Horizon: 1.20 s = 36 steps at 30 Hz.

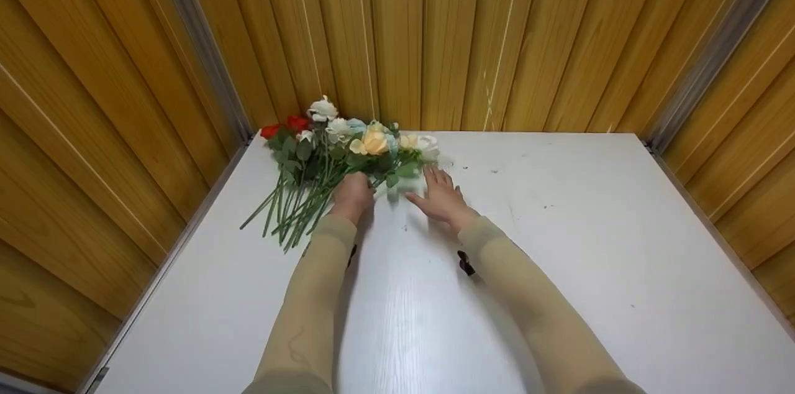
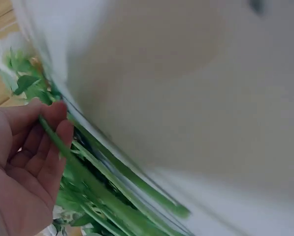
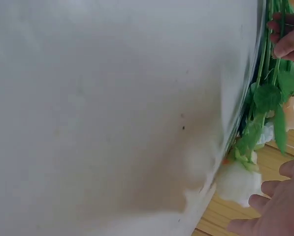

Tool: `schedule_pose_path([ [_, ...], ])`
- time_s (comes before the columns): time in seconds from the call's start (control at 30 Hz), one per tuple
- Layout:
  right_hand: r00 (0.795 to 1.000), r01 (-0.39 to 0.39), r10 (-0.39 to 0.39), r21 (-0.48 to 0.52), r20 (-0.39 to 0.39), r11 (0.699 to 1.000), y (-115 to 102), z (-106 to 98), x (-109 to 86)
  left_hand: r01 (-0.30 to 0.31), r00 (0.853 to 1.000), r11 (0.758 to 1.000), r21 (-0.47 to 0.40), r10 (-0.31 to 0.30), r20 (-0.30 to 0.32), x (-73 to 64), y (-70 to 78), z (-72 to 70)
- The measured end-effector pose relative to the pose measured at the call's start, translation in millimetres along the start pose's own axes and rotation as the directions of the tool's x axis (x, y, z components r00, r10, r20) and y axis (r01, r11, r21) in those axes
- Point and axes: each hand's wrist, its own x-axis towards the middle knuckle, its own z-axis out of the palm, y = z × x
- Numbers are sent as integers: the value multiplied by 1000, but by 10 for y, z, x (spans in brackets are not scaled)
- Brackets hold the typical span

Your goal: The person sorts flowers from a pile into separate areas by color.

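The left hand (image 1: 353, 194) has its grip closed in a pinch, thumb against fingers, on a green stem (image 2: 80, 169) at the near side of the flower heap (image 1: 317, 164). To its right, the right hand (image 1: 442, 198) holds nothing, its fingers spread just short of the rightmost white bloom (image 1: 427, 145); from here I can't tell whether a fingertip brushes the leaves. The heap lies at the far left of the counter (image 1: 559, 226), cut stems pointing near and left, heads toward the far edge: red roses (image 1: 297, 123) on the left, more white blooms (image 1: 323, 109) beside them, a peach rose (image 1: 374, 141) farther right. Pale sleeves (image 1: 310, 282) reach in from the near side, and beyond the counter's far edge stands a wood-grained wall (image 1: 447, 40).
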Motion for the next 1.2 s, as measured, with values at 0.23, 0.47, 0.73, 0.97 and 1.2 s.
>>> schedule_pose_path([
  [0.23, 999, 18, -25, 215, 29, 977, -26, 91, -24, 90, 995, 851, -517, -60, 75, -27, 269, 56],
  [0.47, 998, -69, 59, 651, 37, 756, -21, 187, -138, 154, 988, 473, -868, -51, 147, -64, 454, 177],
  [0.73, 988, -153, 91, 815, 122, 559, 46, 317, -503, 190, 981, 213, -958, -70, 179, -277, 601, 401],
  [0.97, 997, -75, 73, 803, 40, 591, 96, 344, -661, 132, 991, 133, -982, -57, 125, -425, 721, 509],
  [1.2, 997, -65, 76, 770, 21, 634, 166, 200, -730, 99, 993, 352, -931, 22, 114, -438, 644, 327],
])
